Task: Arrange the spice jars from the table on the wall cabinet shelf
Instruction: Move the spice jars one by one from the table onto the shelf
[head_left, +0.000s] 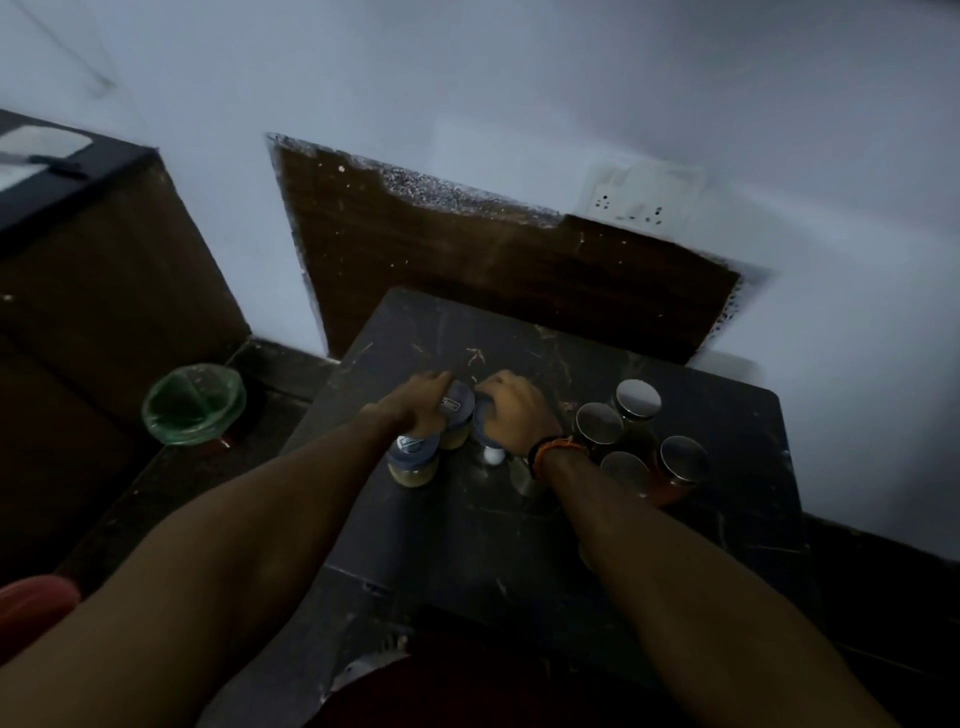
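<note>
On the dark table (727, 525) stand several spice jars. My left hand (418, 400) is closed over a grey-lidded jar (460, 410) with pale contents. My right hand (511, 410) grips another grey-lidded jar (483, 415) right beside it. A third grey-lidded jar (413, 460) with yellowish contents stands free under my left wrist. To the right, several jars with shiny metal lids cluster together, among them one at the back (638, 399) and one with red contents (680, 467). A small white cap (493, 456) shows below my right hand.
A bin with a green liner (193, 405) stands on the floor left of the table. A brown cabinet (93, 291) fills the left. A wooden panel (467, 260) and a wall socket (641, 195) are behind the table. A red object (36, 608) is at the lower left.
</note>
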